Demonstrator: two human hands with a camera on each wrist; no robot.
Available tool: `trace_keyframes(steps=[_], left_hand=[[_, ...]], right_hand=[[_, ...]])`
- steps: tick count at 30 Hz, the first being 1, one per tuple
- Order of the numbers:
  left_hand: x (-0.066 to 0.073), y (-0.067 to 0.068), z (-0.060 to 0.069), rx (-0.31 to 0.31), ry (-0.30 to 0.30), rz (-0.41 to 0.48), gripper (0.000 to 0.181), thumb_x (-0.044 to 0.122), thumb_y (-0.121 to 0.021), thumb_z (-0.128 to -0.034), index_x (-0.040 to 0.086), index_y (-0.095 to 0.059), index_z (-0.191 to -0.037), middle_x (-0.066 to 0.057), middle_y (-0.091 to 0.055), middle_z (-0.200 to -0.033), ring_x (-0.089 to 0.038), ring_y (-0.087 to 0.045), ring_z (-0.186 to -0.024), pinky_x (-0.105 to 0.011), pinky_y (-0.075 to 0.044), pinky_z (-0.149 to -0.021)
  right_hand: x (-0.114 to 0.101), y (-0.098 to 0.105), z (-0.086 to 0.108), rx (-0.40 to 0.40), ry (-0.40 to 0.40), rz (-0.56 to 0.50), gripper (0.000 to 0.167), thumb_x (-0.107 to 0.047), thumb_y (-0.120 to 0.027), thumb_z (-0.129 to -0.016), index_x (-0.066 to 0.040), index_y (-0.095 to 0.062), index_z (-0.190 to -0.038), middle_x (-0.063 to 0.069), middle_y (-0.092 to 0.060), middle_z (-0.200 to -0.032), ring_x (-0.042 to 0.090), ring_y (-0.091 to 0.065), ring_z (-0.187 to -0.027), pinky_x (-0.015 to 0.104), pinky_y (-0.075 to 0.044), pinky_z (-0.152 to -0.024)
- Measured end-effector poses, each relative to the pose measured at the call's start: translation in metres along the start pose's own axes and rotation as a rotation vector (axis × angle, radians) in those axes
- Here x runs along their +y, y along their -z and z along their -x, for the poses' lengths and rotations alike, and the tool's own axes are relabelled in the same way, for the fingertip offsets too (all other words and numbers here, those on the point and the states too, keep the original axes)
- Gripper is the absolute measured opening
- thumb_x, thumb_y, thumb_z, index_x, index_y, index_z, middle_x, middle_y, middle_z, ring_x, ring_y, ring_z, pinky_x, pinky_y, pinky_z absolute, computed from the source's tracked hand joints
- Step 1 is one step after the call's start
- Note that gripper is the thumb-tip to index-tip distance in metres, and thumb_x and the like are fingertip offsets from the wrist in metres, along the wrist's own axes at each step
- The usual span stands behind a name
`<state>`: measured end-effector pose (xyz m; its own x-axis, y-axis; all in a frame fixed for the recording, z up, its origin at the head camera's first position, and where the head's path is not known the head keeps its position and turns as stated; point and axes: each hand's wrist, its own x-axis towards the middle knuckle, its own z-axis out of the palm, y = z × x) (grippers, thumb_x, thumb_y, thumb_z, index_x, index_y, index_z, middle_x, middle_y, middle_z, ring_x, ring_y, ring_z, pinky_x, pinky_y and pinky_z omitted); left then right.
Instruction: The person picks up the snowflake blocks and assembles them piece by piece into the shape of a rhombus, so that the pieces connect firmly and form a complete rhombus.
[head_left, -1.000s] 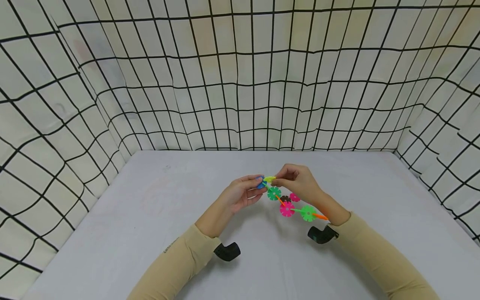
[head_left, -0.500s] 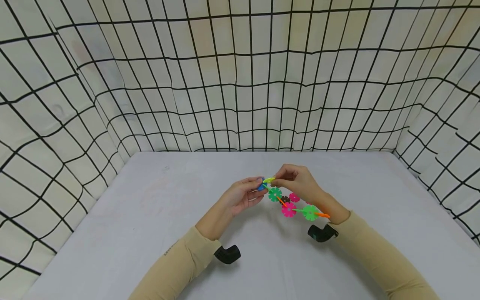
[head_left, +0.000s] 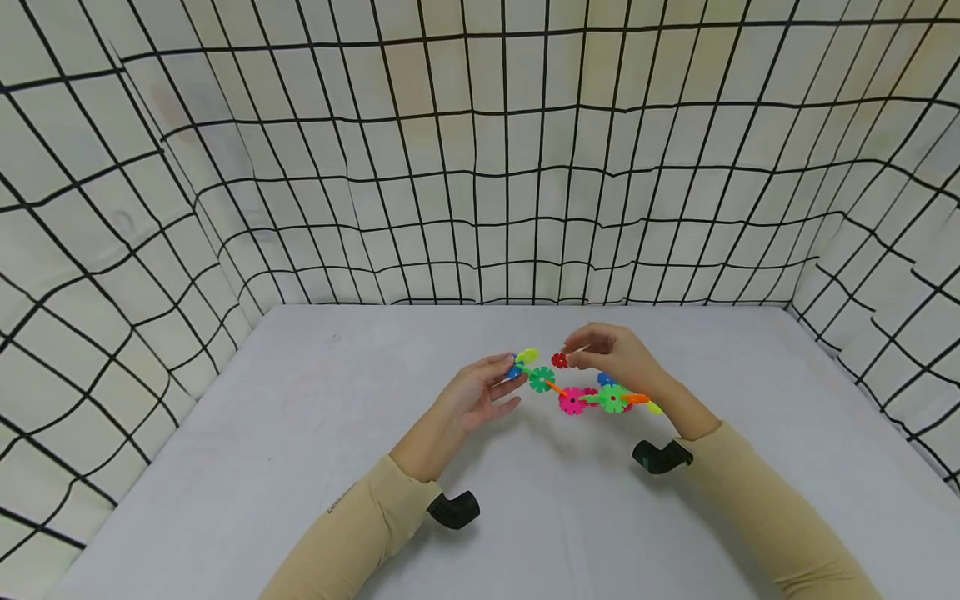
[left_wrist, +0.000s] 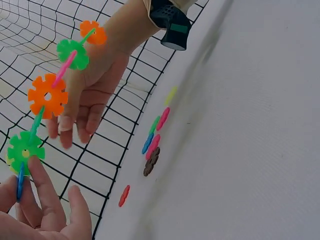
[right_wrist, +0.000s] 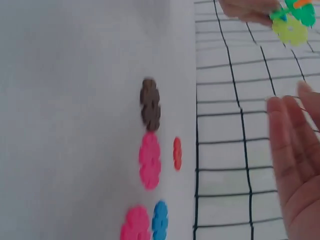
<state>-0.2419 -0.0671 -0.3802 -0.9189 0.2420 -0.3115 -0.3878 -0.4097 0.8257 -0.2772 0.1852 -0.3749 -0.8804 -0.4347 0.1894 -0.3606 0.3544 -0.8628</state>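
Observation:
My left hand pinches a blue notched snowflake disc at one end of a chain of interlocked plastic discs. A yellow snowflake disc sits at that same end, beside a green disc. From there the chain runs right in the head view through pink and light green discs to an orange disc. The chain hangs above the table. Right of the yellow disc, apart from it, my right hand is raised with nothing seen between its fingers.
Loose snowflake discs lie on the white table: a red one, a brown one, pink ones, a blue one and others. Black netting over white cloth stands behind the table. A black wrist device hangs under each sleeve.
My right hand has let go of the yellow disc and drawn back to the right. The yellow disc stays on the chain. In the head view, the chain's right part has risen slightly.

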Motion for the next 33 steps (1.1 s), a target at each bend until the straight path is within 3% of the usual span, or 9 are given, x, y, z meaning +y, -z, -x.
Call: trace_keyframes(steps=[5, 8, 12, 16, 19, 27, 30, 33], left_hand=[[-0.002, 0.001, -0.003, 0.008, -0.002, 0.047, 0.01, 0.009, -0.055, -0.1067, 0.004, -0.059, -0.115, -0.004, -0.063, -0.094, -0.015, -0.07, -0.088, -0.057, -0.039, -0.111], [-0.003, 0.001, -0.004, 0.0, -0.007, 0.085, 0.012, 0.006, -0.053, -0.1069, 0.001, -0.057, -0.117, -0.005, -0.064, -0.094, -0.016, -0.07, -0.087, -0.05, -0.04, -0.112], [-0.002, 0.001, -0.004, -0.02, -0.021, 0.119, 0.013, 0.003, -0.051, -0.1069, -0.001, -0.055, -0.119, -0.006, -0.066, -0.095, -0.015, -0.069, -0.085, -0.037, -0.05, -0.102], [-0.001, 0.001, -0.004, -0.059, -0.04, 0.144, 0.011, 0.001, -0.048, -0.1071, -0.001, -0.052, -0.117, -0.007, -0.068, -0.095, -0.015, -0.07, -0.085, -0.027, -0.057, -0.084], [-0.001, 0.001, -0.003, -0.09, -0.043, 0.175, 0.01, 0.001, -0.046, -0.1076, -0.001, -0.05, -0.116, -0.007, -0.07, -0.096, -0.015, -0.071, -0.086, -0.025, -0.058, -0.082], [0.0, 0.001, -0.002, -0.166, -0.041, 0.234, 0.007, -0.001, -0.044, -0.1078, 0.001, -0.045, -0.114, -0.008, -0.071, -0.103, -0.017, -0.074, -0.092, -0.026, -0.057, -0.085], [0.0, 0.001, -0.003, -0.174, -0.033, 0.229, 0.021, -0.003, -0.043, -0.1076, -0.001, -0.041, -0.128, -0.01, -0.068, -0.108, -0.017, -0.074, -0.092, -0.026, -0.057, -0.085], [-0.001, 0.002, -0.003, -0.192, -0.031, 0.198, 0.042, -0.004, -0.041, -0.1077, -0.003, -0.035, -0.149, -0.013, -0.063, -0.123, -0.017, -0.073, -0.097, -0.026, -0.055, -0.089]], right_hand=[[0.015, 0.011, 0.003, -0.109, -0.115, 0.12, 0.023, -0.008, -0.071, -0.097, 0.005, -0.07, -0.116, 0.012, -0.072, -0.108, 0.033, -0.07, -0.095, 0.034, -0.058, -0.084], [0.02, 0.015, 0.004, -0.185, -0.111, 0.171, 0.025, -0.006, -0.071, -0.096, 0.007, -0.069, -0.117, 0.012, -0.071, -0.107, 0.029, -0.067, -0.098, 0.031, -0.056, -0.086], [0.023, 0.019, 0.006, -0.224, -0.071, 0.207, 0.024, 0.0, -0.07, -0.094, 0.01, -0.068, -0.115, 0.017, -0.07, -0.109, 0.035, -0.065, -0.104, 0.041, -0.056, -0.092], [0.023, 0.019, 0.008, -0.211, -0.247, 0.307, 0.033, -0.014, -0.078, -0.09, 0.003, -0.067, -0.116, 0.008, -0.067, -0.099, 0.026, -0.061, -0.097, 0.04, -0.053, -0.087], [0.024, 0.016, 0.007, -0.235, -0.362, 0.41, 0.04, -0.023, -0.081, -0.088, -0.004, -0.067, -0.119, 0.002, -0.061, -0.094, 0.02, -0.056, -0.089, 0.035, -0.049, -0.078], [0.027, 0.012, 0.004, -0.262, -0.295, 0.437, 0.024, -0.012, -0.082, -0.087, -0.006, -0.068, -0.106, 0.005, -0.062, -0.097, 0.024, -0.056, -0.092, 0.034, -0.051, -0.077], [0.028, 0.013, 0.003, -0.267, -0.273, 0.428, 0.027, -0.012, -0.082, -0.087, -0.004, -0.065, -0.106, 0.007, -0.062, -0.098, 0.025, -0.056, -0.092, 0.034, -0.052, -0.076], [0.028, 0.014, 0.004, -0.262, -0.244, 0.409, 0.025, -0.01, -0.08, -0.088, -0.005, -0.063, -0.105, 0.008, -0.062, -0.098, 0.024, -0.057, -0.089, 0.033, -0.053, -0.072]])
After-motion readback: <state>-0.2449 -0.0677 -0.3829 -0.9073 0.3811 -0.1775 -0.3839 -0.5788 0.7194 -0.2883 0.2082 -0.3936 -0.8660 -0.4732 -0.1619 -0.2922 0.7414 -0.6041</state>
